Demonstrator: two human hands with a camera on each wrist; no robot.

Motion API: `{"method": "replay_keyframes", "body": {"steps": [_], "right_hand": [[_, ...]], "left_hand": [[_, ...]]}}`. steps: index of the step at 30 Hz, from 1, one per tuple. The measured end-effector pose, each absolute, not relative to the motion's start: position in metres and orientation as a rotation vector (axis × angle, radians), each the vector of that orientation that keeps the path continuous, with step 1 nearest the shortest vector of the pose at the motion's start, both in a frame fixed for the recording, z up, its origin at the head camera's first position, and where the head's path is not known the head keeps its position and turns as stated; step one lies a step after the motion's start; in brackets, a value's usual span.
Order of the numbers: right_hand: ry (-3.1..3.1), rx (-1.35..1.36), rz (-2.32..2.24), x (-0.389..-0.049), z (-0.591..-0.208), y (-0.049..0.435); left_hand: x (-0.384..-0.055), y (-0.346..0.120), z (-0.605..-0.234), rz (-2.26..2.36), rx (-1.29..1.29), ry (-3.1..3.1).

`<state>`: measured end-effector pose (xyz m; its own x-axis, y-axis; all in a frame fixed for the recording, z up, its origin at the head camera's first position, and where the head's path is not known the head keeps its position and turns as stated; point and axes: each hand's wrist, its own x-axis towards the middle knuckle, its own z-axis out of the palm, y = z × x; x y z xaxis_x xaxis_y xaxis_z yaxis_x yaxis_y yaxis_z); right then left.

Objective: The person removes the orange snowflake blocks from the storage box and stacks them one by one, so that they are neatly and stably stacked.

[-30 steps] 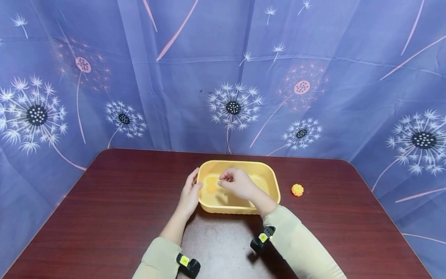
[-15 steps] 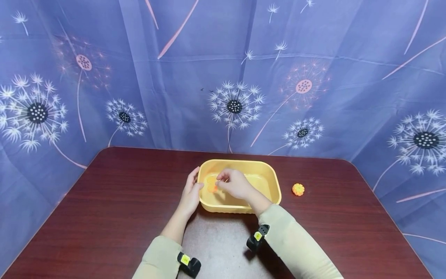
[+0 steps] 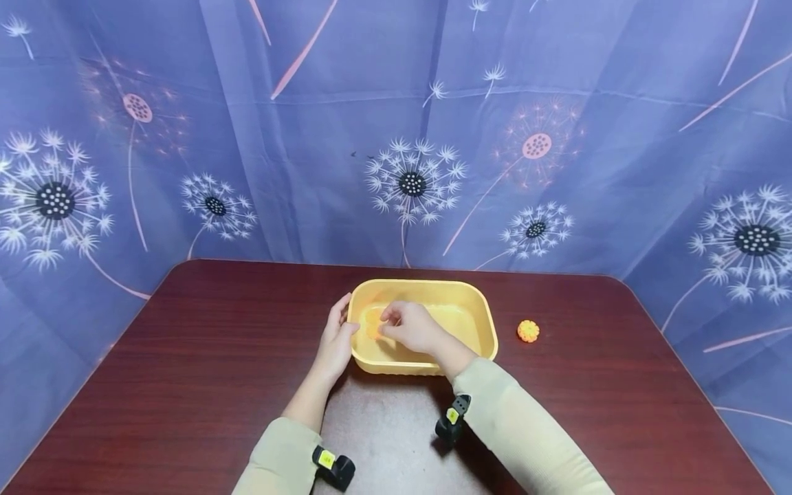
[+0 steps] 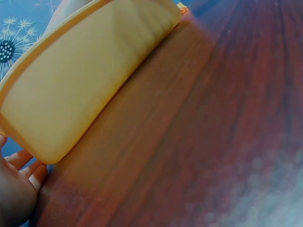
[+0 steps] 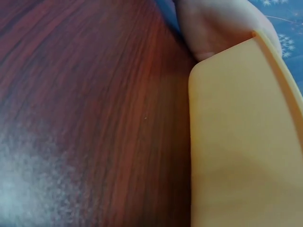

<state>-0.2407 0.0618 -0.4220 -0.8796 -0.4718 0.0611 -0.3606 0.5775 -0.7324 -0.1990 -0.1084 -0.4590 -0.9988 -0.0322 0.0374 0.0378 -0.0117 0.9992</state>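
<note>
A yellow rectangular plastic basin [image 3: 482, 309] stands on the table. My left hand [image 3: 334, 347] holds its left end, thumb at the rim and fingers along the outside wall. In the left wrist view, fingers [image 4: 35, 172] lie against the basin's corner. My right hand [image 3: 414, 326] reaches down inside the basin at the left, with its fingers curled. Close to its fingertips, an orange patch or piece [image 3: 372, 323] shows on the basin floor, washed out by glare. Whether the right fingertips pinch anything is hidden. The right wrist view shows mostly the basin's outer wall [image 5: 241, 132].
A small orange and yellow pumpkin-shaped piece [image 3: 529, 331] lies on the table to the right of the basin. The dark red wooden table [image 3: 216, 364] ends at a blue curtain [image 3: 322, 151] printed with dandelions.
My right hand has shifted slightly to the left inside the basin. An orange-red spot visible by its fingertips half a second ago is less distinct now. The left hand keeps its hold.
</note>
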Motion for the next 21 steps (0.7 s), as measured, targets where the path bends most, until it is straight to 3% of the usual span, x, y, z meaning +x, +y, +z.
{"method": "replay_keyframes", "body": {"steps": [21], "right_hand": [[2.640,-0.778,-0.972,-0.2457,-0.4263,0.0569]], "left_hand": [[-0.2006,-0.1077,-0.4612,-2.200,-0.004,-2.176]]}}
